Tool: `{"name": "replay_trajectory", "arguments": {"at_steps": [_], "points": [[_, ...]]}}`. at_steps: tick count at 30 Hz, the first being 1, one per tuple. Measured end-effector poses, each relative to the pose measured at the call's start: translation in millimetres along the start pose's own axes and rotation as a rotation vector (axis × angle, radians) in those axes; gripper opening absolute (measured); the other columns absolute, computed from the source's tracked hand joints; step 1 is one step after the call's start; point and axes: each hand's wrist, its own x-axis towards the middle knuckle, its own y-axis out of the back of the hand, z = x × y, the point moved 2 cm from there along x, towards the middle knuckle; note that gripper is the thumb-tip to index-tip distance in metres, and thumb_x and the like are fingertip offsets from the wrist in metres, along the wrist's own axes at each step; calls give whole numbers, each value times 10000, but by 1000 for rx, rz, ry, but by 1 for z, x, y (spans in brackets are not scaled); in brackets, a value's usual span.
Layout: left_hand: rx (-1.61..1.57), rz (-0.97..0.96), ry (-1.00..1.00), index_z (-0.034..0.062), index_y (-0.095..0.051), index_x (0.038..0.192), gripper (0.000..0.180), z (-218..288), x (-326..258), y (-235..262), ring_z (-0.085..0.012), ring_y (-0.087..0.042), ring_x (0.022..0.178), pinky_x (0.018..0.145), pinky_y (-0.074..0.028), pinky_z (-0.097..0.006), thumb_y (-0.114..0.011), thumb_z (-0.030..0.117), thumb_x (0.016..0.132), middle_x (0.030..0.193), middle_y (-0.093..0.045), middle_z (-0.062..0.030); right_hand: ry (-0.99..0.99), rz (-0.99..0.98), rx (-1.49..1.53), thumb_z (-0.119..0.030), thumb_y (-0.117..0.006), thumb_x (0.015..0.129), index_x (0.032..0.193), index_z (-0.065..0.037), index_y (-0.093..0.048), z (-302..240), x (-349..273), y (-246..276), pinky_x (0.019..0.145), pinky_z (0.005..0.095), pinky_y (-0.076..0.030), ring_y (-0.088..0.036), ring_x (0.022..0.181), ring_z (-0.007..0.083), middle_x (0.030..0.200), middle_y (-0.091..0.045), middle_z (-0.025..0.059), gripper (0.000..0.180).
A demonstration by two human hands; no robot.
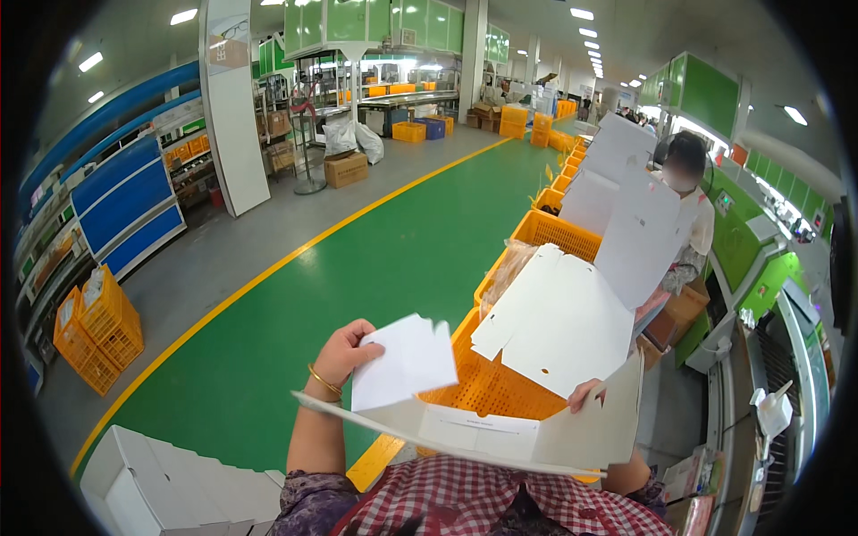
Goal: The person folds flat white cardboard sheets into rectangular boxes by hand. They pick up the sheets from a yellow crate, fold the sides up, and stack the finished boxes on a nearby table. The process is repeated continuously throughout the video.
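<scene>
A partly folded cardboard box (393, 418), white and pale grey, is held in front of my checked apron. My left hand (343, 359), with a bangle at its wrist, pinches a white card panel (407, 364) with a notched top edge, thumb on its face. That panel stands up at the box's left side; whether it is joined to the box I cannot tell. At the box's right end my right hand (585, 393) grips the wall, most of it hidden behind the card. Beyond the box, a flat white cardboard sheet (563, 313) lies across an orange crate (487, 384).
More white sheets (639, 219) lean upright over a row of orange crates (572, 234). A person (693, 196) stands behind them. White boxes (170, 478) are stacked at lower left. Green machinery (778, 295) runs along the right; orange crates (103, 326) stand at far left.
</scene>
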Motion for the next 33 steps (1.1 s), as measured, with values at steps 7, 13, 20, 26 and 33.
{"name": "replay_trajectory", "arguments": {"at_steps": [7,13,20,26,33], "points": [[737,-376,-67,29,-575,877,317,30,-14,-46,-146,-513,661,595,-420,-278,-741,267,750,705,-532,-45,26,-20,-7,-74,-661,782,801,-30,-558,-28,15,-6,617,241,-401,-503,687,114,716,-555,33,113],[809,-535,-57,29,-556,932,376,48,-8,-54,-200,-557,656,599,-455,-309,-730,314,761,738,-573,-93,-60,-27,-243,-102,-770,648,801,-28,-591,-21,17,-4,597,231,-401,-491,653,107,716,-542,2,247],[976,-711,-167,39,-560,966,420,53,12,-90,-199,-576,664,587,-457,-315,-726,368,764,727,-578,-92,-46,-154,-1028,-277,-818,632,823,-25,-614,-27,53,-35,632,273,-443,-567,683,195,767,-604,77,377],[817,-711,-11,38,-580,946,330,42,20,-110,-135,-540,662,589,-438,-268,-721,293,791,749,-593,-55,182,-336,-1156,-447,-720,711,862,-28,-619,-35,52,-54,645,364,-454,-563,677,306,745,-588,132,457],[501,-694,77,22,-594,928,271,42,26,-114,-112,-517,649,582,-419,-256,-710,230,800,745,-592,-46,-205,-413,-846,-371,-713,738,961,-22,-612,-33,62,-55,683,379,-468,-604,767,334,803,-617,184,426]]}}
